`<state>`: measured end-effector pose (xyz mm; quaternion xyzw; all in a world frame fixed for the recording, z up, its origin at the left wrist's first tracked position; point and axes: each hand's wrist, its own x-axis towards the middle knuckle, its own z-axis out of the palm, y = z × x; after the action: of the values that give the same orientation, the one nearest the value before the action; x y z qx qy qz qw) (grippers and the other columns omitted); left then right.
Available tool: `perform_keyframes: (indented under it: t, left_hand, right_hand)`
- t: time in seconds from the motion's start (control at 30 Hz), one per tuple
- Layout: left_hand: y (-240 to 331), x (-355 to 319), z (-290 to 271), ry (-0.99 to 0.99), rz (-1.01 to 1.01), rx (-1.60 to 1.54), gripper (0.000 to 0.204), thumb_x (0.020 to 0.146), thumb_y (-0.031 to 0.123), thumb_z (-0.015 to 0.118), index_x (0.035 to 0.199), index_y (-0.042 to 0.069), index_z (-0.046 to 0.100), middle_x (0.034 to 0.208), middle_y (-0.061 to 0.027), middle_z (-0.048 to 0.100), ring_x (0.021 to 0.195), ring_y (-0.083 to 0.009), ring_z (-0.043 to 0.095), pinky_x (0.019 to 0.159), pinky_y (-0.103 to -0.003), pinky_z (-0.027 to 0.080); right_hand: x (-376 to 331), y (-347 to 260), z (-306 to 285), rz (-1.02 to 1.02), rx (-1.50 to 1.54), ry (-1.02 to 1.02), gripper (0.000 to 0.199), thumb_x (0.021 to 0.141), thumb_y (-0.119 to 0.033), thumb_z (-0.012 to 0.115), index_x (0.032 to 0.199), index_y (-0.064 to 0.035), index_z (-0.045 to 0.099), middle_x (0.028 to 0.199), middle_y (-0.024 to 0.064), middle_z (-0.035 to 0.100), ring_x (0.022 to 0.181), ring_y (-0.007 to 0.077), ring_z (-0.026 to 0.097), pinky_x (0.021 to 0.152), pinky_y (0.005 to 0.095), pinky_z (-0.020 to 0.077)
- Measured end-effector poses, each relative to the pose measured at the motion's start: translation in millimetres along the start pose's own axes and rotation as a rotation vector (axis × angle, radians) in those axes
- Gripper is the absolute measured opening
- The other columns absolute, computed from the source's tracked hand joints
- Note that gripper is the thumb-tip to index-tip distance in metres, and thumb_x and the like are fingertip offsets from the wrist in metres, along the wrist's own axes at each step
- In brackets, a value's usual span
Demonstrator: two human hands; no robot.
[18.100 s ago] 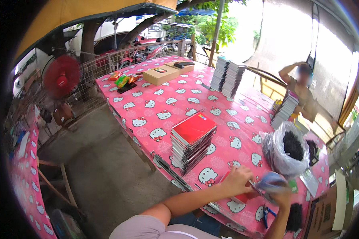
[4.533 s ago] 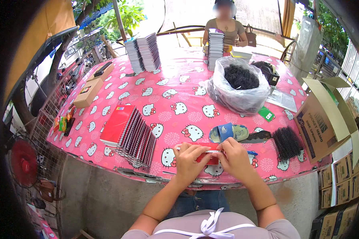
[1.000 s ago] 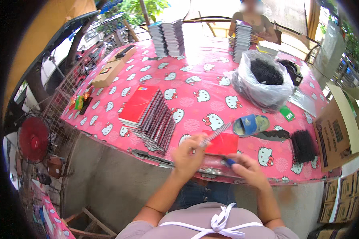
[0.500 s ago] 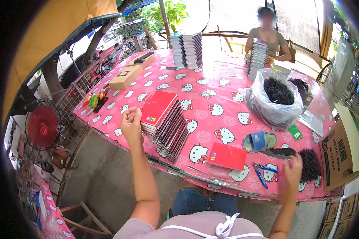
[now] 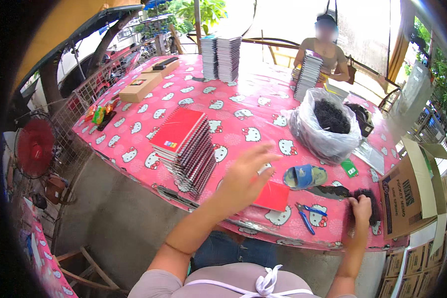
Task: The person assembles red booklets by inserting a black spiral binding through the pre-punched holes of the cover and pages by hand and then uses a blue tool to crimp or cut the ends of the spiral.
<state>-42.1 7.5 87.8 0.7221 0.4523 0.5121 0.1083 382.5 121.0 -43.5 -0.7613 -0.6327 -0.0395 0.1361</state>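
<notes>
My left hand (image 5: 248, 174), blurred with its fingers apart, hovers over a single red notebook (image 5: 273, 196) and partly covers it. At the right, the fingers of my right hand (image 5: 361, 207) are closed at the near-left edge of a pile of black spiral binding coils (image 5: 372, 202); the exact coil in the pinch is hard to see. A tall, slightly uneven stack of red spiral notebooks (image 5: 182, 128) stands to the left. Blue-handled cutting pliers (image 5: 307, 216) lie between the single notebook and my right hand.
A blue slipper (image 5: 304, 176), a green packet (image 5: 349, 168) and a plastic bag of black coils (image 5: 328, 131) sit beyond my hands. An open carton (image 5: 407, 193) stands at the right. Farther off are notebook stacks (image 5: 228, 59) and a seated person (image 5: 328, 54) behind another stack.
My left hand has left the red notebook stack and swung right, over the single notebook. My right hand has closed at the coil pile. The whole view has shifted slightly.
</notes>
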Motion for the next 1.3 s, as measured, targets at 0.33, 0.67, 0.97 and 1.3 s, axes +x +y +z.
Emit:
perform_keyframes:
  t: [0.33, 0.67, 0.97, 1.3]
  left_hand:
    - [-128.3, 4.6, 96.7, -0.514, -0.385, 0.074, 0.020, 0.076, 0.021, 0.072, 0.082, 0.003, 0.069, 0.071, -0.0142, 0.064, 0.071, -0.0282, 0.065, 0.067, -0.037, 0.050]
    - [-53.1, -31.1, 68.7, -0.031, 0.004, 0.177, 0.012, 0.078, 0.017, 0.070, 0.086, 0.008, 0.070, 0.090, -0.0054, 0.067, 0.096, -0.0242, 0.062, 0.087, -0.042, 0.042]
    - [-40.3, -42.7, 73.4, 0.058, -0.128, 0.235, 0.017, 0.074, 0.026, 0.075, 0.082, 0.012, 0.070, 0.085, -0.0020, 0.066, 0.096, -0.0200, 0.057, 0.094, -0.050, 0.029]
    - [-40.2, -44.9, 73.6, 0.088, -0.071, 0.183, 0.019, 0.070, 0.028, 0.078, 0.075, 0.013, 0.068, 0.074, 0.0020, 0.063, 0.081, -0.0178, 0.055, 0.095, -0.046, 0.028]
  right_hand:
    - [-1.9, 10.1, 12.3, -0.067, -0.004, 0.062, 0.021, 0.084, -0.022, 0.062, 0.089, -0.0024, 0.067, 0.091, 0.0192, 0.062, 0.083, 0.0367, 0.062, 0.071, 0.0462, 0.0492]
    - [-12.0, -34.7, -1.1, -0.063, 0.116, 0.090, 0.025, 0.072, 0.004, 0.062, 0.096, 0.0022, 0.055, 0.101, 0.0209, 0.051, 0.102, 0.0378, 0.051, 0.086, 0.0439, 0.0438]
    - [-88.7, -156.7, -57.1, -0.616, 0.907, -0.051, 0.026, 0.077, 0.000, 0.065, 0.102, -0.0033, 0.068, 0.091, 0.0142, 0.066, 0.078, 0.0231, 0.064, 0.069, 0.0315, 0.0491]
    - [-84.4, -182.1, -67.7, -0.605, 0.975, -0.209, 0.019, 0.078, -0.003, 0.068, 0.097, -0.0025, 0.069, 0.081, 0.0102, 0.066, 0.068, 0.0155, 0.061, 0.063, 0.0271, 0.0475]
